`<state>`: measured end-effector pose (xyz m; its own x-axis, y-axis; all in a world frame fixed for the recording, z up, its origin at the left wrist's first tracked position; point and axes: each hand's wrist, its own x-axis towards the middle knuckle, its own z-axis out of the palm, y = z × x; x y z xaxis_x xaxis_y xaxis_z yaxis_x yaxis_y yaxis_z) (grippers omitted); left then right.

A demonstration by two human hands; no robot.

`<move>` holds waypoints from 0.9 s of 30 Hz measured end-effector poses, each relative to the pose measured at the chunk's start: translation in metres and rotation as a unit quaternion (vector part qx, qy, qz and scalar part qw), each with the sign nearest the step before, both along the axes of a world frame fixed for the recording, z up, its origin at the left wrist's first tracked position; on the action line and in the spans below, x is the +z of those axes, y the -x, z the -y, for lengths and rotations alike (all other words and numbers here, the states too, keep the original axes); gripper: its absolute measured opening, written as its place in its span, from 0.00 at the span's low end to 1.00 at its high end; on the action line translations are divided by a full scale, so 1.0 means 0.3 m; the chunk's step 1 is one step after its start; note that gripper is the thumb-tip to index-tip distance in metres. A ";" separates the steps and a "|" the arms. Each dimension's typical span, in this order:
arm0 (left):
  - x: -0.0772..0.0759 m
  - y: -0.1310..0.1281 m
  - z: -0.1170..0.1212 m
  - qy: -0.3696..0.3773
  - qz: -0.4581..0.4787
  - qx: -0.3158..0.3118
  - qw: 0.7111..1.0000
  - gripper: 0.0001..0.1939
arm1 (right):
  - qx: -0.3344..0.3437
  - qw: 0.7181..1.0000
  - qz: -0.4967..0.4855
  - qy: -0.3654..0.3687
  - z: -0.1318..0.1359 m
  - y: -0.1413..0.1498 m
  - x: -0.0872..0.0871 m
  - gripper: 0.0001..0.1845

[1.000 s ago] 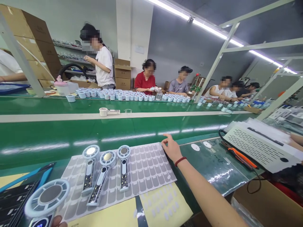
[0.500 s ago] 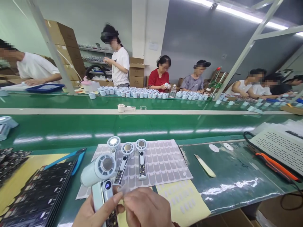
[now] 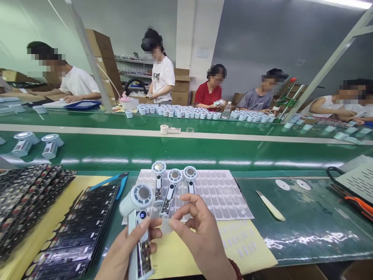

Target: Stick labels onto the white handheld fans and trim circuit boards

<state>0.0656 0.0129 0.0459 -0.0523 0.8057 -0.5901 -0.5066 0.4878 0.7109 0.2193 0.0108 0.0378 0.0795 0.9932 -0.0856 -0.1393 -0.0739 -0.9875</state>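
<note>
My left hand [image 3: 121,247] is wrapped around the handle of a light blue handheld fan [image 3: 142,195]. The handle's front is uncovered, showing a circuit board and a small lit display that reads 20. To its right, my right hand [image 3: 202,235] pinches a small translucent film [image 3: 167,226] between thumb and forefinger, the other fingers loosely curled. The film's left edge is close to my left fingertips; I cannot tell whether they touch it. Behind my hands, three more fans [image 3: 175,176] lie on a sheet of grey stickers [image 3: 217,190].
Stacked black circuit boards [image 3: 72,233] and blue-handled pliers [image 3: 122,184] lie left. At right are a yellow sheet with small pale stickers [image 3: 252,249], a knife-shaped tool [image 3: 271,206], white discs [image 3: 282,184] and orange-handled pliers [image 3: 358,206]. Co-workers sit and stand beyond the green conveyor [image 3: 175,149].
My view has turned left. My right hand's fingers have spread from a closed bunch beside the fan, and the pinched film now shows clearly. The fan stays in my left hand.
</note>
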 end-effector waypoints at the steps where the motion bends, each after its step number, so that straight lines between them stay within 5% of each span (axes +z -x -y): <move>1: 0.007 0.004 -0.013 0.017 0.038 0.024 0.999 0.05 | -0.009 0.999 -0.033 -0.006 0.005 0.010 -0.002 0.25; 8: 0.081 0.003 -0.067 0.091 0.263 0.166 0.946 0.10 | 0.066 0.980 -0.189 -0.003 0.042 0.126 -0.007 0.28; 27: 0.113 0.003 -0.078 0.074 0.264 0.202 0.940 0.07 | 0.045 0.992 -0.116 -0.016 0.027 0.205 0.013 0.23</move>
